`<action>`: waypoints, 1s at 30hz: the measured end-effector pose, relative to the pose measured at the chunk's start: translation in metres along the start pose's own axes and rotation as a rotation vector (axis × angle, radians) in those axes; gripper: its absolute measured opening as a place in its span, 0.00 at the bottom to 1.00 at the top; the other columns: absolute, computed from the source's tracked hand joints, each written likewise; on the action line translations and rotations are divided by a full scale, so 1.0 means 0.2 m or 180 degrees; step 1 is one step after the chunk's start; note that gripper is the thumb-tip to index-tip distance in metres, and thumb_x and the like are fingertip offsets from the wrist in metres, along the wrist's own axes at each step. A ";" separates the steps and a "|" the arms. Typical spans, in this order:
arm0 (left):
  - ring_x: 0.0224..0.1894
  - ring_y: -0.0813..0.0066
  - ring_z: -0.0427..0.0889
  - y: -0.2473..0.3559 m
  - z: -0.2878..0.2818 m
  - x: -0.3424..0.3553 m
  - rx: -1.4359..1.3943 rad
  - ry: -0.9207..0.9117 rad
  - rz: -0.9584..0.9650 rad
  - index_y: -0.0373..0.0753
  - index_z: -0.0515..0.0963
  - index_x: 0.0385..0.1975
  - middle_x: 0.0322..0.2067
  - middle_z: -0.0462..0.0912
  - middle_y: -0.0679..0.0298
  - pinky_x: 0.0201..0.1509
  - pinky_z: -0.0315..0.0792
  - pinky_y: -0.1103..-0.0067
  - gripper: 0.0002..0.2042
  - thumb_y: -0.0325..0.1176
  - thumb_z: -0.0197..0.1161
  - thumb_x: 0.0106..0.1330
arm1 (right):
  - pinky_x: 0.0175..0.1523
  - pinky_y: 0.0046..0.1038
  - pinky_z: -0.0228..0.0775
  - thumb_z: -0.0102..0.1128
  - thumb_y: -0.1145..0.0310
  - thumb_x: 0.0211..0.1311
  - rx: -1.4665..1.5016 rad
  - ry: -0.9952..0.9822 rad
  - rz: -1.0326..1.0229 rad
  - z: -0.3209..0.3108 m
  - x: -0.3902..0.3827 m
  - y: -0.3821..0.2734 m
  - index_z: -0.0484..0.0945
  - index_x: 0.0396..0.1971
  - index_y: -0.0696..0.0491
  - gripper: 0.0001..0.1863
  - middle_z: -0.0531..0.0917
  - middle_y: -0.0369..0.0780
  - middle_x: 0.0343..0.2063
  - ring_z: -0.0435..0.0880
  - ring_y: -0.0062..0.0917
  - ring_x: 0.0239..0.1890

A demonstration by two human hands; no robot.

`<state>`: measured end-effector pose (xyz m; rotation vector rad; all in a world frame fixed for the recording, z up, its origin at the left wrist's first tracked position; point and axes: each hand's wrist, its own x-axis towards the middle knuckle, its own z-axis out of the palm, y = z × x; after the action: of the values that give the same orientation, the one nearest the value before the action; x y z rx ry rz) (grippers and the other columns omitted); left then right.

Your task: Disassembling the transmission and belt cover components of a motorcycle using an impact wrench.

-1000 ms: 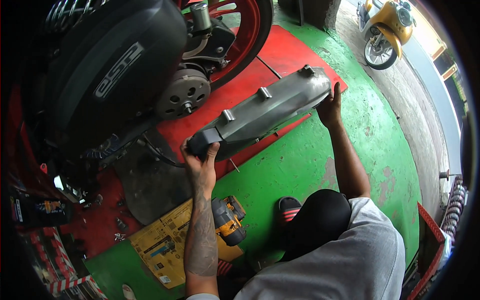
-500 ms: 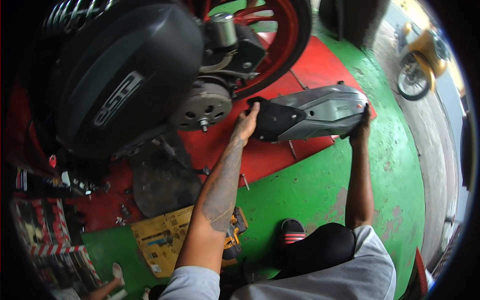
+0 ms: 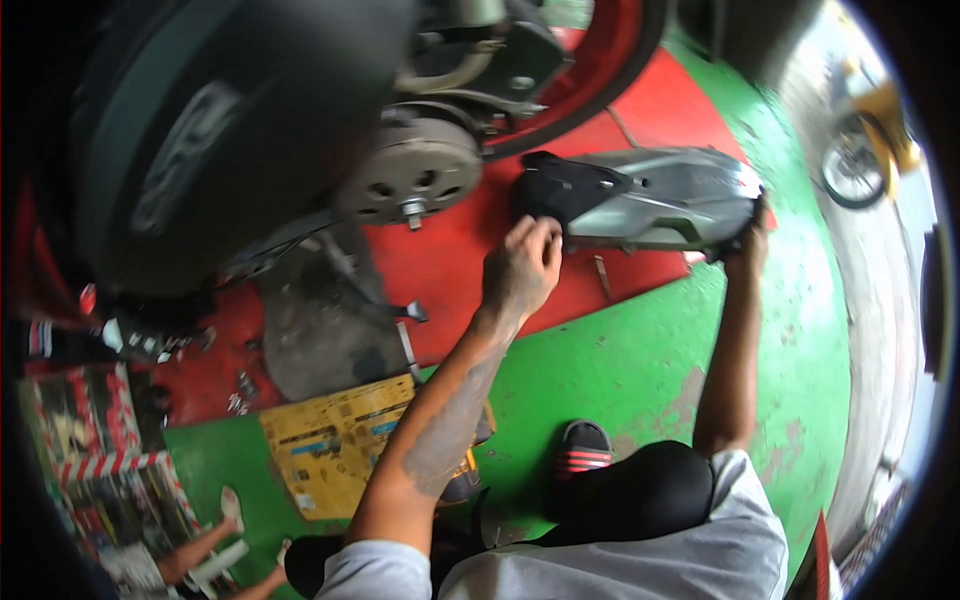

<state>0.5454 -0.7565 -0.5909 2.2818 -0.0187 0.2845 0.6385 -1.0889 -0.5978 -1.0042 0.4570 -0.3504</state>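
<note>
A long grey-and-black scooter transmission cover (image 3: 650,200) lies level above the red mat, beside the rear wheel. My right hand (image 3: 748,240) grips its right end, the fingers partly hidden behind it. At the cover's lower left edge, my left hand (image 3: 525,265) has curled, closed fingers. Whatever is between them, if anything, is hidden, and whether they touch the cover I cannot tell. Left of the cover is the scooter's round metal clutch bell (image 3: 415,170), with a nut on its centre shaft. A large dark side housing (image 3: 240,130), blurred, fills the upper left.
The rear wheel (image 3: 640,60) has a red rim. Bolts lie on the red mat (image 3: 450,270). A flattened cardboard sheet (image 3: 330,440) is below, with a yellow-and-black power tool (image 3: 465,475) partly behind my left arm. Another person's legs (image 3: 200,550) show lower left; a yellow scooter (image 3: 865,150) stands far right.
My left hand has left the cover's left end and come to its lower edge, its fingers now curled. The cover and my right hand have shifted slightly right in view.
</note>
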 end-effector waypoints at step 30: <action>0.38 0.65 0.86 -0.35 -0.07 -0.27 0.2002 -0.1549 -0.1175 0.47 0.87 0.30 0.32 0.88 0.62 0.38 0.70 0.62 0.08 0.34 0.60 0.58 | 0.61 0.36 0.61 0.51 0.34 0.61 -0.1788 -0.0727 0.1095 -0.54 0.25 0.14 0.49 0.72 0.35 0.43 0.55 0.40 0.70 0.63 0.32 0.63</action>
<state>0.4964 -0.7033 -0.6447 2.8533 0.2736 -0.5336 0.6273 -1.1774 -0.6820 -1.4621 0.5213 0.2175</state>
